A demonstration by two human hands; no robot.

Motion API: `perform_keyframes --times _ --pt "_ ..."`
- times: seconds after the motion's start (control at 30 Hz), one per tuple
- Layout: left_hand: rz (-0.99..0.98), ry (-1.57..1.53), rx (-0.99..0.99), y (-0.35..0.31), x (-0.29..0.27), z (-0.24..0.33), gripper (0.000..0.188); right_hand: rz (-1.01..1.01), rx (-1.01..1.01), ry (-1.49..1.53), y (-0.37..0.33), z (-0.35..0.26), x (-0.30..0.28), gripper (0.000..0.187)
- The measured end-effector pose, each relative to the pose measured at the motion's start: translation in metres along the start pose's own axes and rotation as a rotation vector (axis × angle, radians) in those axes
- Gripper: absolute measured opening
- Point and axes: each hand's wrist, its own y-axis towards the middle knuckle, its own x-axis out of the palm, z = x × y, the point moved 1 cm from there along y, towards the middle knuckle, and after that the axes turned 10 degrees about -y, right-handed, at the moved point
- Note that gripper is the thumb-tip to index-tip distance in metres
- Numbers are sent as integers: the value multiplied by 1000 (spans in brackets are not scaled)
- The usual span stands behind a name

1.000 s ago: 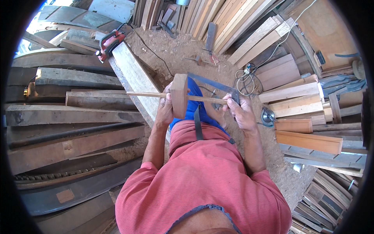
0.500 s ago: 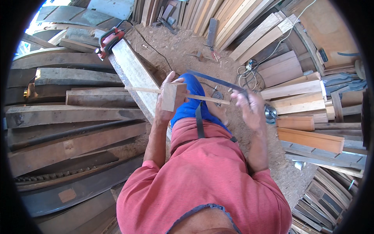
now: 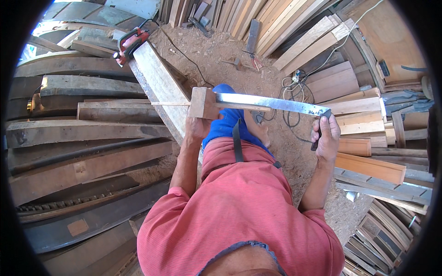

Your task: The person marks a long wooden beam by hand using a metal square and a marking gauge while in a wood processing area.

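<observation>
My left hand grips a wooden block from below, so most of its fingers are hidden behind it. A thin wooden stick sticks out on both sides of the block; whether it passes through or behind cannot be told. My right hand is closed around the dark handle of an L-shaped tool with a long, flat steel blade, like a try square. The blade reaches leftward above the stick's right part. Its far end meets or overlaps the block's right side; contact is unclear.
A pale plank slopes on the left, with a red power tool at its top. Stacked timber fills the left side. More boards lie at right. A cable coils on the dusty floor.
My right hand has moved right and slightly down. The blade has swung to a flatter angle and its face now shines. My left hand has turned the block, and its fingertips no longer show above it.
</observation>
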Motion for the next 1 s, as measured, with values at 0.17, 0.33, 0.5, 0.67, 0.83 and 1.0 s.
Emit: perform_keyframes --times 0.17,0.33,0.5,0.67,0.83,1.0 --pt "29 12 3 1 -1 1 59 17 11 0 0 -4 4 15" --pt "62 39 0 0 -3 1 60 1 21 13 0 -7 5 16" --pt "80 32 -18 -2 1 0 64 -7 21 14 3 1 2 18" --pt "70 21 3 -3 0 -1 53 7 20 37 3 2 2 21" --pt "70 52 -4 -2 6 0 54 -37 21 22 1 3 3 15" --pt "71 54 -4 -4 5 0 55 -6 22 -16 1 5 6 14"
